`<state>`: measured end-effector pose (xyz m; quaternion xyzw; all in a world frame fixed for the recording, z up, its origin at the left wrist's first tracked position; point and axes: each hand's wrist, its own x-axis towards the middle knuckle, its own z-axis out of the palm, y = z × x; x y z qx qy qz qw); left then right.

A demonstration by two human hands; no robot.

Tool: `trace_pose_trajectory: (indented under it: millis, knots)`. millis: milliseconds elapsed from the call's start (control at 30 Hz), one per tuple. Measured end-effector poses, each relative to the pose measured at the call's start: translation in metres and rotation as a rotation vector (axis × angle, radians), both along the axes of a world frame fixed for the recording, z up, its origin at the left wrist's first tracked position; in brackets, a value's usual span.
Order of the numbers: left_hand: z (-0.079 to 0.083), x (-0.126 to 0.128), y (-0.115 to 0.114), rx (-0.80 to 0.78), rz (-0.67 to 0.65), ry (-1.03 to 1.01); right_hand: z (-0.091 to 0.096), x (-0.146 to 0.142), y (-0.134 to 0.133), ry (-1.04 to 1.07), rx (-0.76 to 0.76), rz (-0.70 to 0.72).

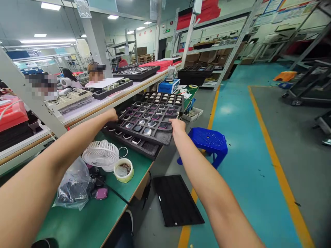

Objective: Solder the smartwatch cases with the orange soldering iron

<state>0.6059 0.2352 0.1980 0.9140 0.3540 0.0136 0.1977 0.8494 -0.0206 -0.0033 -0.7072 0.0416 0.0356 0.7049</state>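
A black foam tray (152, 137) filled with several small dark and pink devices is held up at a tilt over another black tray (144, 148) on the green workbench (85, 220). My left hand (111, 114) grips the tilted tray's far left edge, fingers wrapped under it. My right hand (177, 124) grips its right edge, fingers curled over the rim. Both arms are stretched forward. A third tray (165, 98) with light-coloured parts lies just behind.
A small white fan (100, 154), a tape roll holding bits (123, 170), a plastic bag (74, 186) and a pink device (101, 193) lie on the bench. A blue stool (208, 140) and a black tray (177, 199) are on the floor. People sit behind the shelf at left.
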Motion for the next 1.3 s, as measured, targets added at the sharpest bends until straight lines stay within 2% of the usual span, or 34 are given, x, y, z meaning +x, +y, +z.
trace_pose_trajectory:
  millis: [67, 133, 300, 400, 500, 767, 933, 1033, 1133, 1233, 1300]
  knots:
    - [0.002, 0.001, -0.017, -0.054, -0.04, 0.07, 0.002, 0.006, 0.006, -0.011, -0.043, 0.013]
    - [-0.005, 0.001, -0.043, -0.14, -0.092, 0.128, 0.004, 0.009, 0.01, -0.02, -0.088, 0.029]
    - [-0.047, -0.012, -0.126, -0.386, -0.217, 0.228, 0.006, 0.008, 0.007, -0.027, -0.197, 0.047]
    - [-0.068, -0.019, -0.16, -0.458, -0.215, 0.266, 0.007, 0.003, 0.005, -0.014, -0.251, 0.037]
    - [-0.077, -0.021, -0.17, -0.452, -0.168, 0.276, 0.009, 0.0, 0.005, 0.001, -0.293, 0.028]
    - [-0.081, -0.027, -0.164, -0.246, -0.062, 0.189, 0.019, -0.01, 0.009, -0.015, -0.347, 0.015]
    - [-0.079, -0.038, -0.183, -0.174, -0.052, 0.108, 0.022, -0.029, 0.025, -0.07, -0.362, 0.029]
    - [-0.08, -0.062, -0.201, -0.171, -0.046, 0.054, 0.024, -0.049, 0.034, -0.103, -0.371, 0.056]
    - [-0.083, -0.098, -0.222, -0.206, -0.084, -0.017, 0.03, -0.069, 0.033, -0.127, -0.376, 0.097]
    - [-0.089, -0.148, -0.248, -0.29, -0.16, -0.106, 0.042, -0.085, 0.023, -0.16, -0.383, 0.145]
    - [-0.097, -0.192, -0.267, -0.374, -0.207, -0.167, 0.052, -0.094, 0.012, -0.191, -0.389, 0.188]
